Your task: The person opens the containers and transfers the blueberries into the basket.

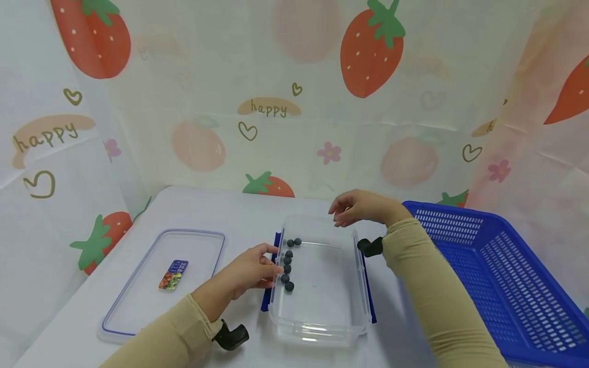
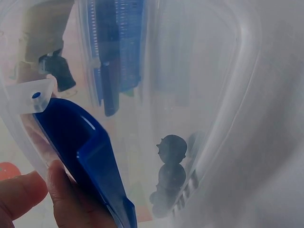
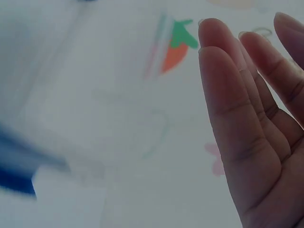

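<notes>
A clear plastic box (image 1: pixel 322 306) with blue side clips stands on the white table, tilted a little. Along its left side lie several blueberries (image 1: pixel 287 260), seen through the wall as dark round blueberries (image 2: pixel 172 149) in the left wrist view. My left hand (image 1: pixel 250 271) grips the box's left rim, its fingers beside the blue clip (image 2: pixel 78 142). Over the far right corner of the box hovers my right hand (image 1: pixel 361 207), fingers loosely bent and holding nothing. The right wrist view shows those fingers (image 3: pixel 237 109) apart from the blurred box.
To the left, a clear lid (image 1: pixel 133 306) with a blue seal lies flat, bearing a colourful label (image 1: pixel 174 275). A blue perforated basket (image 1: pixel 501 220) stands at the right, close to the right forearm. A strawberry-print cloth (image 1: pixel 276 61) hangs behind and at the sides.
</notes>
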A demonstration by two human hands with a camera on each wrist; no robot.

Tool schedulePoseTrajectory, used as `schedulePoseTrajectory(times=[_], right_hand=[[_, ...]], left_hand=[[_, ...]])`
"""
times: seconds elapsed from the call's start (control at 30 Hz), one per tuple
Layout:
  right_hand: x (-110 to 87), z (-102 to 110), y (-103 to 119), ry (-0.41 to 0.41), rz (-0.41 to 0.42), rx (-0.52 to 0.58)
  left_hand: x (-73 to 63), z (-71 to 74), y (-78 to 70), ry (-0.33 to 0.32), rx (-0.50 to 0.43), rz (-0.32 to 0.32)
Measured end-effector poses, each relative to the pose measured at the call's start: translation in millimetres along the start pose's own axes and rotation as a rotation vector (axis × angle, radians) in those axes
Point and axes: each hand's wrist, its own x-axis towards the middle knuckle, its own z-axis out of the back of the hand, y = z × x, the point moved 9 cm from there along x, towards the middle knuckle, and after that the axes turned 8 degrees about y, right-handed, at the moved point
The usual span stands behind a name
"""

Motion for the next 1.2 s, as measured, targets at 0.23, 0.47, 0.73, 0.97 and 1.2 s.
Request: schedulePoseTrajectory(times=[0.23, 0.47, 0.73, 0.97, 1.2], right_hand=[[41.2, -29.5, -8.1, 0.035, -0.037, 0.034], [71.7, -55.9, -22.9, 0.081, -0.160, 0.031], [79.8, -70.5, -31.3, 0.108, -0.269, -0.012], [82.8, -76.3, -39.4, 0.116, -0.316, -0.080], [87.9, -78.3, -45.3, 0.129, -0.320, -0.128]], left_hand=[[0.5, 0.8, 0.1, -0.005, 0.005, 0.000], [2.4, 1.0, 2.8, -0.002, 0.014, 0.006], [2.2, 0.8, 4.1, 0.001, 0.015, 0.016], [3.0, 0.8, 5.6, -0.006, 0.016, 0.007], [2.7, 0.8, 4.2, -0.002, 0.022, 0.001]])
